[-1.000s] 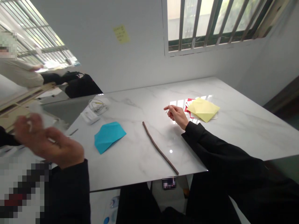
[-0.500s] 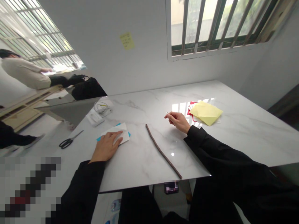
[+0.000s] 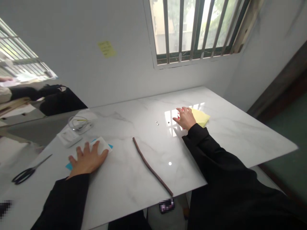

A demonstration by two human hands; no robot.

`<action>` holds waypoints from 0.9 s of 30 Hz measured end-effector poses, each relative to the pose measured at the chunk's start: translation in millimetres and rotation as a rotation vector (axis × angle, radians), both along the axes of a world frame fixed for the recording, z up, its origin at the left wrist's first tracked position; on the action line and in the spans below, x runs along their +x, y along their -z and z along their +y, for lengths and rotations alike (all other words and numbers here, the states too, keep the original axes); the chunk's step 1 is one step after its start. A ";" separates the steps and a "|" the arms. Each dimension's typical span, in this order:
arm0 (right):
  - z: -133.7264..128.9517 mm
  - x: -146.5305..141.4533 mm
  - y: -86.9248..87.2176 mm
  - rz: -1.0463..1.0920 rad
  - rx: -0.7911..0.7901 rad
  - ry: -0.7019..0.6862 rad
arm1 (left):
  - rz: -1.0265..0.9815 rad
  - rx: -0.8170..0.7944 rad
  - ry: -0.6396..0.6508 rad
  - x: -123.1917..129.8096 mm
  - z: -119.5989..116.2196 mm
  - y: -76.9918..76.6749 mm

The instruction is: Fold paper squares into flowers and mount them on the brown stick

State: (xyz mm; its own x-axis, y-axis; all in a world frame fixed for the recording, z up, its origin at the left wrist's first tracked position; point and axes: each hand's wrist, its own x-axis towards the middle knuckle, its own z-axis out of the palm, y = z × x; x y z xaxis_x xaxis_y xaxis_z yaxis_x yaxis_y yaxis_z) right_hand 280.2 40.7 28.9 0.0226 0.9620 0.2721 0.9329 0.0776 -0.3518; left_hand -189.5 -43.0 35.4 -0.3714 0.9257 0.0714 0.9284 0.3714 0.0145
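Observation:
My left hand (image 3: 87, 158) lies flat with fingers spread over a white paper (image 3: 103, 145) and a blue paper (image 3: 110, 146) on the table. My right hand (image 3: 185, 118) is at the left side of a yellow paper (image 3: 201, 117), with its fingers apart and curved. It hides much of the paper pile, and bits of red show around the fingers. Whether the fingertips touch the papers I cannot tell. Between the hands a thin brown stick (image 3: 150, 167) lies slantwise on the table. Tiny shiny bits (image 3: 157, 124) rest left of my right hand.
Black-handled scissors (image 3: 25, 175) lie at the table's left. Behind my left hand are a white box (image 3: 69, 137) and a coiled cable (image 3: 79, 124). A yellow note (image 3: 106, 49) sticks to the wall beside a barred window (image 3: 192, 30). Part of another person shows at far left.
The view has swung right. My right hand has gone from loosely closed, left of the paper pile, to open at the pile. The fingers of my left hand have spread wider on the papers.

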 end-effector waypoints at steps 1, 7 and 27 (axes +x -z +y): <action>0.1 3.2 0.7 -0.030 -0.072 0.065 | -0.002 0.058 0.057 13.2 5.7 -9.6; -6.4 3.1 2.3 -0.060 -0.264 0.126 | -0.224 0.625 0.486 127.3 29.1 -34.8; -13.4 18.1 2.6 -0.110 -0.203 0.165 | -0.501 0.657 0.595 186.3 21.0 26.2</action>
State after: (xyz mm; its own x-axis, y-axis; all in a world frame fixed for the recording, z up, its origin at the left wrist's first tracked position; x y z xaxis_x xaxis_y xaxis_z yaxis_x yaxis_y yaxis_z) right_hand 298.4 27.3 26.3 0.1640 0.9829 0.0841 0.9606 -0.1397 -0.2404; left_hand -3.2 -22.0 9.1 0.0097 0.8039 0.5947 0.7910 -0.3700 0.4873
